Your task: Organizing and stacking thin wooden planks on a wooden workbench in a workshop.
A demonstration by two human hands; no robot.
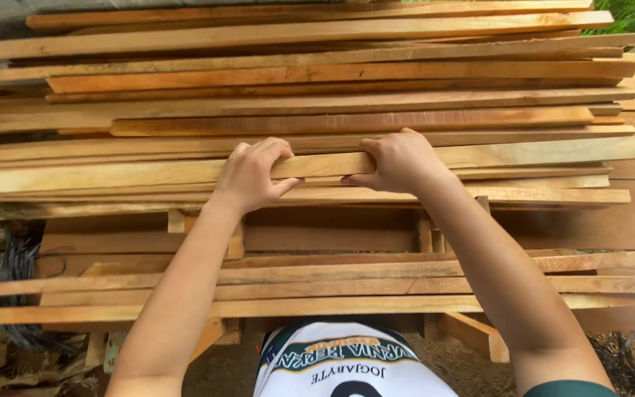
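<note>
We see a pale wooden plank (148,175) lying across the middle of the frame on a stack of planks (332,81), with our left hand (250,176) and right hand (398,163) both curled shut around its near edge. Below it, more planks (317,290) rest on a wooden frame (472,334), and a white printed shirt (347,364) shows at the bottom centre.

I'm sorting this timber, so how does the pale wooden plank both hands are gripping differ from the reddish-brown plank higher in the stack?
The pale wooden plank is yellowish; the reddish-brown plank is darker. The pale one is gripped by the left hand and right hand; the reddish one lies untouched. Both are long, thin and lie flat.
</note>
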